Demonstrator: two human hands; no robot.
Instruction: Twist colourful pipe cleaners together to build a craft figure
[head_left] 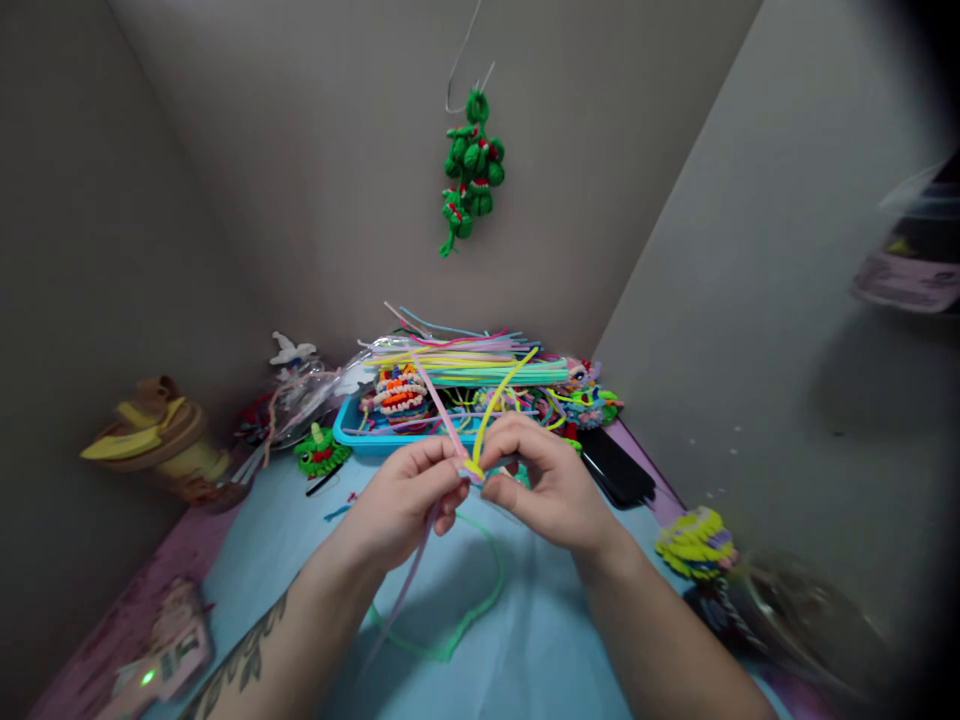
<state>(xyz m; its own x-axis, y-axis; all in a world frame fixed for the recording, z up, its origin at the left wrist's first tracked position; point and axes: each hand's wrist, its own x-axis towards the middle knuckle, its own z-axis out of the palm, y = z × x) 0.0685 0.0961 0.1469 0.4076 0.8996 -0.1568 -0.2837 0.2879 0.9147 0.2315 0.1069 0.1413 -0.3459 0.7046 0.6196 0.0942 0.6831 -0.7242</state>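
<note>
– Grey walls meet in a corner behind a blue table (pixel 525 650). What is held above it?

– Two stems are held at mid-frame, a yellow pipe cleaner (pixel 499 395) and a pink pipe cleaner (pixel 439 405). They cross at one point, and that point is pinched from both sides.

– How are the fingers set?

– The left hand (pixel 401 495) is closed, thumb against forefinger, on the pink stem at the crossing. The right hand (pixel 551 485) is closed in the same way on the yellow stem, just beside it. The fingertips of both hands nearly touch.

– Which way do the stems lie from the pinch?

– The pink axis is steep. It runs up and to the left above the fingers and down past the left wrist below them. The yellow stem arcs up and to the right, towards the blue tray (pixel 352 432) of stems behind. Neither hand is nearer, since the crossing lies between them.

– What else is shown?

– A green pipe cleaner (pixel 480 605) is looped flat on the table beneath the hands. A black phone (pixel 615 465) lies to the right, and green figures (pixel 472 165) are hung on the wall.
</note>
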